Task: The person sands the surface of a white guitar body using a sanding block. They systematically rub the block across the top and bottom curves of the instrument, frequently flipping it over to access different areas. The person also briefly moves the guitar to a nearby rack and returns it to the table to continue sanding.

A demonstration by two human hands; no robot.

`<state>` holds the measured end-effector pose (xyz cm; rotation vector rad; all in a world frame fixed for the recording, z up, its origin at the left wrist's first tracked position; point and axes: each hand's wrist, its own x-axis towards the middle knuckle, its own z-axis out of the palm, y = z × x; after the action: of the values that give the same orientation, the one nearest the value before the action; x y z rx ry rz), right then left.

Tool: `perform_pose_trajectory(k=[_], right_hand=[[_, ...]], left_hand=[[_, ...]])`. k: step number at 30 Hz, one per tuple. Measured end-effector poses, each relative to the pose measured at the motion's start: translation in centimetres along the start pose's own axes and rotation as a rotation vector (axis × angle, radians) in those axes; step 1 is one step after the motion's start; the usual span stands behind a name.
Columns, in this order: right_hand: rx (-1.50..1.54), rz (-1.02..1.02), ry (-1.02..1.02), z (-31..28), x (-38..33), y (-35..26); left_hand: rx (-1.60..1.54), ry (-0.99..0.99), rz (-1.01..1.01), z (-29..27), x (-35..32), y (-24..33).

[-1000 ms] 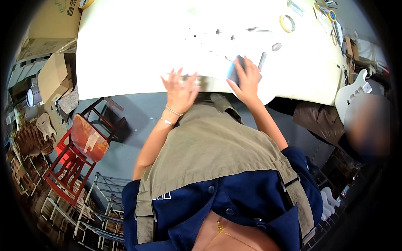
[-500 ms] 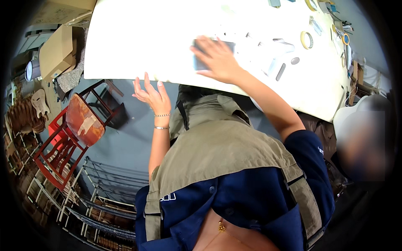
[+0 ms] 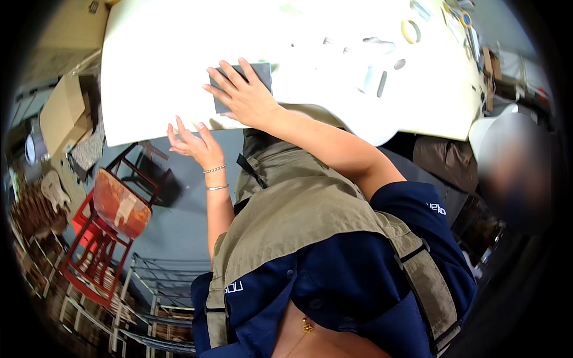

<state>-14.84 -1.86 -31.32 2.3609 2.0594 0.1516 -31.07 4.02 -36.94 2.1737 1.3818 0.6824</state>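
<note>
My right hand (image 3: 248,98) lies with fingers spread flat on top of a dark grey rectangular pad (image 3: 262,74), which looks like a sanding pad or sheet. Under the pad is a glaring white surface. To its right, a white guitar body (image 3: 364,113) with dark holes and slots shows a rounded edge jutting past the table's front edge; its outline elsewhere is lost in the glare. My left hand (image 3: 197,146) is open with nothing in it, fingers apart, raised palm up close to the table's front edge.
The pale table (image 3: 122,113) holds a tape roll (image 3: 410,31) and small tools at the far right. A red chair (image 3: 122,206) and a metal rack (image 3: 161,280) stand at left, with cardboard boxes (image 3: 62,113) behind. At right is another person in a white cap (image 3: 486,128).
My right hand and the grey pad have slid left across the white surface. My left hand has shifted slightly left and down. The whole view has turned a little, baring the guitar body's rounded edge.
</note>
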Motion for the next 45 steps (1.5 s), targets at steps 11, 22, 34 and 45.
perform_pose_trajectory(k=[11, 22, 34, 45], right_hand=[[0.125, 0.403, 0.133, 0.6, -10.6, 1.9], [0.379, 0.893, 0.026, -1.7, -24.1, 10.5], [0.254, 0.996, 0.296, 0.4, -32.5, 15.5], [0.967, 1.211, 0.783, 1.5, -33.6, 17.5]], left_hand=[[-0.414, -0.143, 0.07, 4.3, 1.8, 7.8], [-0.014, -0.089, -0.38, 7.6, 2.9, 12.3], [-0.557, 0.237, -0.657, 7.9, 2.6, 16.4], [-1.374, 0.025, -0.311, 0.6, 4.9, 28.1]])
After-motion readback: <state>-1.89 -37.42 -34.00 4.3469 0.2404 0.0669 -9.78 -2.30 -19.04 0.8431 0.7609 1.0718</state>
